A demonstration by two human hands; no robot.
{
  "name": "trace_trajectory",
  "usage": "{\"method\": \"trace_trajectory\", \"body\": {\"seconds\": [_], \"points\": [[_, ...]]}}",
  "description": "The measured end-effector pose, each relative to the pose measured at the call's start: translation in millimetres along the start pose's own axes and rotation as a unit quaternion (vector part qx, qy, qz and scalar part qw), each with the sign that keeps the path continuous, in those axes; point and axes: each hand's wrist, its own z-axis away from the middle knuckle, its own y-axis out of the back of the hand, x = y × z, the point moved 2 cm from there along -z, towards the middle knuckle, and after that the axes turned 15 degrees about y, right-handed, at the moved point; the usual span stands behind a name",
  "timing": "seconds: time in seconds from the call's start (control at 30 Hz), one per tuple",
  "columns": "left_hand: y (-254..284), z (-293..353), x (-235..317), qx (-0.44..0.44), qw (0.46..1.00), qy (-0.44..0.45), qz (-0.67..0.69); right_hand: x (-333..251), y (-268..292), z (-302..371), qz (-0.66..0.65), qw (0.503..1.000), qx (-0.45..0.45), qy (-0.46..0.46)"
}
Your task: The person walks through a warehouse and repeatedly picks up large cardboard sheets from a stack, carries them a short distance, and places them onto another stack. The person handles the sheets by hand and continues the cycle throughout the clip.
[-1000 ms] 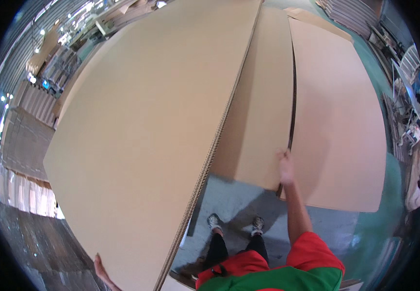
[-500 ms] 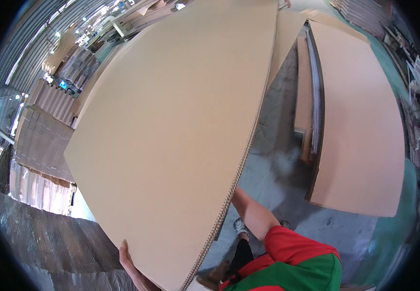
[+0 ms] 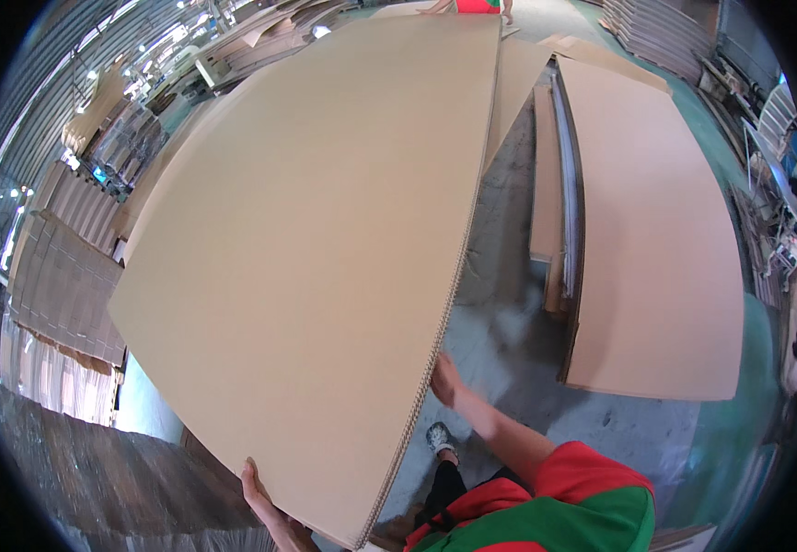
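Note:
A large tan stack of corrugated cardboard sheets (image 3: 306,248) fills the middle of the view, its fluted edge running down the right side. My left hand (image 3: 257,492) grips the near left edge, thumb on top and the other fingers hidden underneath. At the right edge, my right hand (image 3: 444,379) is closed against the fluted side, its fingertips out of sight behind the sheets. Beyond the far end, a co-worker in red (image 3: 479,6) shows only in part, with a hand near the far edge.
To the right, a pinkish cardboard stack (image 3: 656,239) stands above the grey floor (image 3: 509,359). Plastic-wrapped bundles (image 3: 113,469) lie at the lower left, with stacked cardboard (image 3: 67,276) behind them. More sheets (image 3: 656,37) are piled at the far right.
The sheets now sit slightly lower and further left in view. More of my right hand shows at the edge, and the co-worker has come further into view at the far end.

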Motion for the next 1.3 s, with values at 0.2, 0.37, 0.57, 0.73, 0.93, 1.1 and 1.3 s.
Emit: {"method": "trace_trajectory", "body": {"seconds": [0.2,0.37,0.57,0.73,0.93,1.1,1.3], "points": [[-16,25,-37,-0.046,0.999,0.006,0.024,-54,27,163,-0.181,0.948,-0.181,-0.188],[-40,54,-110,-0.055,0.998,0.009,0.035,-110,36,241,-0.071,0.981,-0.148,-0.108],[-88,104,-208,-0.065,0.995,0.075,0.033,-183,85,265,0.077,0.996,-0.054,-0.006],[-82,114,-225,-0.14,0.985,0.096,0.04,-220,131,281,0.106,0.994,-0.025,0.002],[11,-32,-104,-0.032,0.991,-0.028,0.126,-257,163,319,0.154,0.982,0.1,-0.035],[48,-117,-61,-0.052,0.991,-0.049,0.11,-237,158,328,0.224,0.952,0.211,0.008],[39,-92,-13,-0.107,0.989,-0.087,0.06,-220,159,331,0.384,0.885,0.249,0.08]]}}
